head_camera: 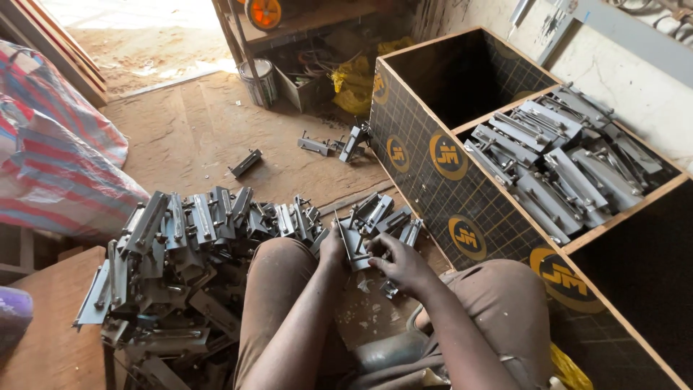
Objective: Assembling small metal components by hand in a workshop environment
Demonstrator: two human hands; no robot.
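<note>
Head view: both hands meet over floor btwn knees. Left hand and right hand have fingers curled round a grey metal bracket, gripped from both sides. Left of them, bracket pile. Farther off, black plywood box, middle compartment full of stacked brackets.

We see a dusty brown floor carrying everything here. On it at the left lies a big heap of grey metal brackets, with a smaller cluster of brackets just beside it. One single bracket lies apart, farther back, and a few loose pieces rest near the black partitioned wooden box, which stands on the floor at the right. A metal tin stands at the back, and a striped sack lies at the left.
</note>
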